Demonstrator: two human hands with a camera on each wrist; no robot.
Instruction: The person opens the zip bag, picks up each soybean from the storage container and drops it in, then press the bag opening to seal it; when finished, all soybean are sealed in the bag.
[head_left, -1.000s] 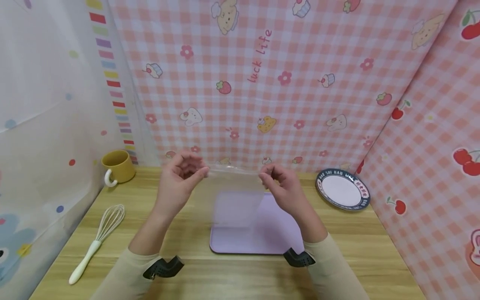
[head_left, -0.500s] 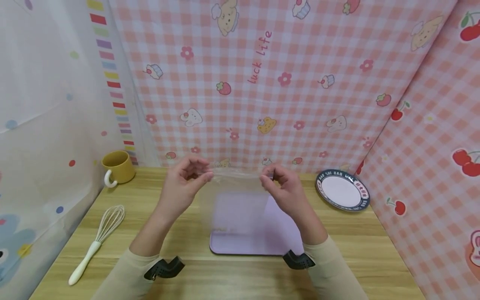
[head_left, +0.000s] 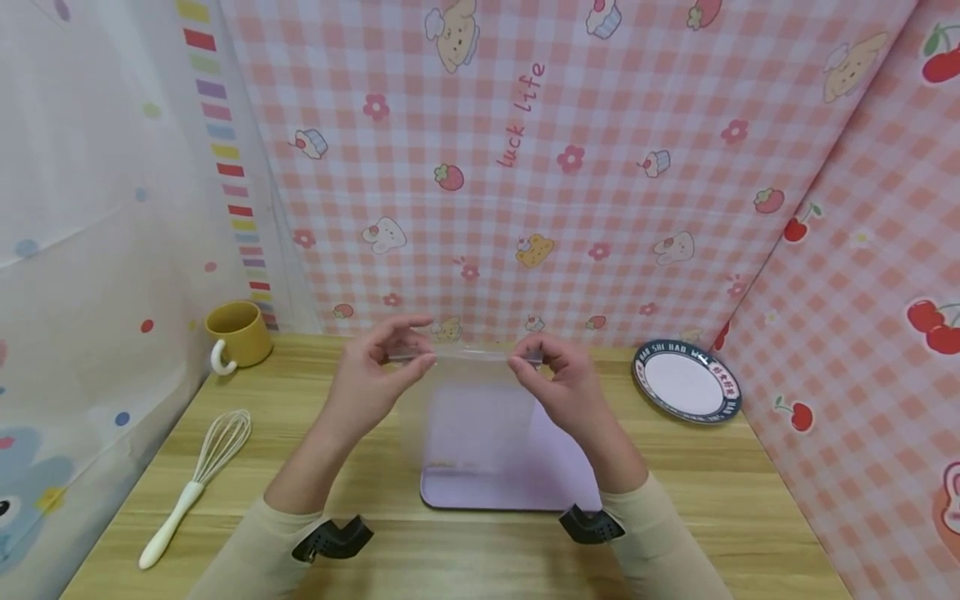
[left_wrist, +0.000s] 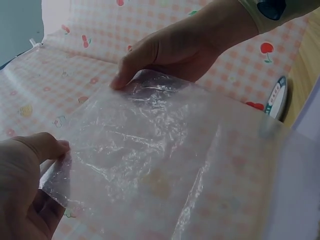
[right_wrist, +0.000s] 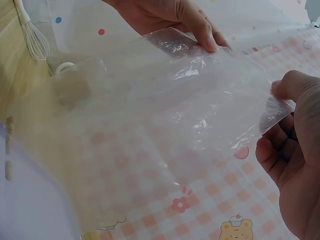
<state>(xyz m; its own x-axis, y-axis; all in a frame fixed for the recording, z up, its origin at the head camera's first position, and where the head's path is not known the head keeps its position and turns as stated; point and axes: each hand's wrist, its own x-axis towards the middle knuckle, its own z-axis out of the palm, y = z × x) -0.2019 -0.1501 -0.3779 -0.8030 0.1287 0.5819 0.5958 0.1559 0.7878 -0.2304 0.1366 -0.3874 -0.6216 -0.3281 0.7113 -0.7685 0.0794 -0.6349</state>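
A thin clear plastic bag [head_left: 480,417] hangs between my two hands, held by its top edge. At its upper left corner my left hand [head_left: 375,367] pinches it between thumb and fingers. The right hand [head_left: 558,375] pinches the upper right corner the same way. Wrinkles and glints show on the upper part of the bag [left_wrist: 150,130] in the left wrist view, and the lower part looks hazy. Behind and below it, a lilac tray or mat [head_left: 555,467] lies on the table, partly seen through the plastic.
On the left of the wooden table [head_left: 480,554] are a yellow mug [head_left: 243,337] with a white handle and a white whisk [head_left: 197,479]. A dark-rimmed plate [head_left: 686,382] is at the back right. Checked cloth [head_left: 480,208] covers the wall behind.
Both hands have come a little closer together, the left shifting right and slightly lower. The bag's top edge and lower edge have sunk somewhat in the head view.
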